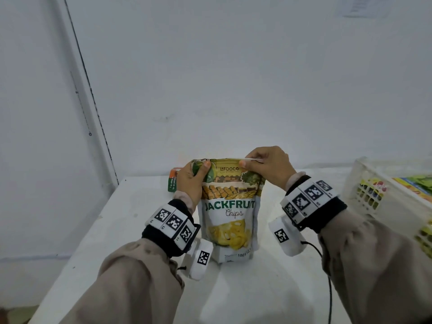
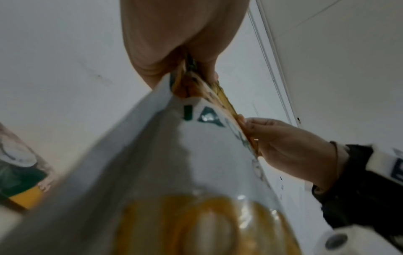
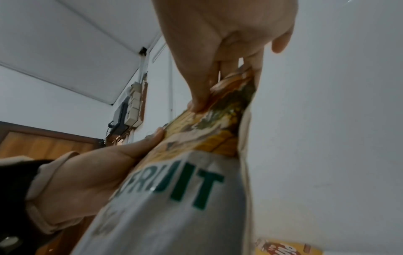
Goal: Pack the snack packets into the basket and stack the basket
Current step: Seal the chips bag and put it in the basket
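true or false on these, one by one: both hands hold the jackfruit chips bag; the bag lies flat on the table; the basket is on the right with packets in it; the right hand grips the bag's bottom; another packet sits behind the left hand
1. Both hands hold the bag. True: the left hand and right hand each pinch it.
2. The bag lies flat on the table. False: it stands upright.
3. The basket is on the right with packets in it. True.
4. The right hand grips the bag's bottom. False: it pinches the top edge.
5. Another packet sits behind the left hand. True: a green and orange one, partly hidden.
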`<state>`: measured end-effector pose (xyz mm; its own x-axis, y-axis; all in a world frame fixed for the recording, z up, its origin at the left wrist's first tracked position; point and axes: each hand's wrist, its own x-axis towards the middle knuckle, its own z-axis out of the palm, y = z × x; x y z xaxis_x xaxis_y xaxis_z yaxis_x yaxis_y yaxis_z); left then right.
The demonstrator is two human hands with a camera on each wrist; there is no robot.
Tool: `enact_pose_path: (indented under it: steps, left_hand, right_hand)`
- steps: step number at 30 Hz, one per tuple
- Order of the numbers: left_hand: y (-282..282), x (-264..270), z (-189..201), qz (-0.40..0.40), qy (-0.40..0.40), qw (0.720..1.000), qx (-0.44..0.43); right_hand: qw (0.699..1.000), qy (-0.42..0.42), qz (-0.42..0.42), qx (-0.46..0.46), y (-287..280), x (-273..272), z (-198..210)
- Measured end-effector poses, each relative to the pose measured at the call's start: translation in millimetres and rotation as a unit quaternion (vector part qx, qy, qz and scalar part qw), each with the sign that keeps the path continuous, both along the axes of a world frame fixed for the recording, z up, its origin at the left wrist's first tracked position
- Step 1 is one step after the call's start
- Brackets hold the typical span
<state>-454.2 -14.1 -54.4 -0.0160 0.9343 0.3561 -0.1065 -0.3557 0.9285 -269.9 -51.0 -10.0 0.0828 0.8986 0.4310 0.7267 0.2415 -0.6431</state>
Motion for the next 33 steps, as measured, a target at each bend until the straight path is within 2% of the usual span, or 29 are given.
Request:
enact_pose_path:
  steps: [3, 7, 10, 12, 15, 19, 24, 26, 30, 32, 33]
  left_hand:
    - [1, -6, -1, -0.002, 0.007, 1.000, 0.006]
    - [4, -6, -1, -0.009, 0.004, 1.000, -0.012]
    - [6, -9, -3, -0.016, -0.011, 1.000, -0.023]
    - [6, -12, -4, -0.022, -0.009, 0.999, -0.024]
    - [5, -11, -3, -0.025, -0.015, 0.999, -0.031]
    - [5, -10, -3, -0.033, -0.026, 0.998, -0.040]
    - [7, -11, -9, -0.089, 0.011, 0.995, -0.041]
    - [9, -11, -13, -0.097, 0.040, 0.992, -0.070]
    - [12, -4, -13, -0.066, 0.031, 0.994, -0.079]
    - [20, 2, -11, -0.050, 0.044, 0.994, -0.087]
    - [25, 5, -11, -0.052, 0.054, 0.992, -0.100]
  right_hand:
    - [0.992, 0.109, 0.057, -0.007, -2, 6, -4]
    - [0.984, 0.168, 0.051, -0.004, -3, -1, -7]
    - [0.962, 0.265, 0.050, -0.051, -2, -2, -14]
    - [0.950, 0.300, 0.057, -0.060, -3, 0, -17]
    - [0.942, 0.323, 0.063, -0.062, -2, -2, -17]
    - [0.925, 0.358, 0.062, -0.107, 1, -6, -21]
    - [0.921, 0.379, 0.045, -0.078, 13, -5, -26]
    - [0.909, 0.391, 0.069, -0.123, 17, -1, -32]
    - [0.864, 0.332, 0.173, -0.336, 20, 3, -64]
    - [0.838, 0.338, 0.230, -0.362, 23, -1, -82]
    - [0.834, 0.353, 0.236, -0.351, 24, -4, -89]
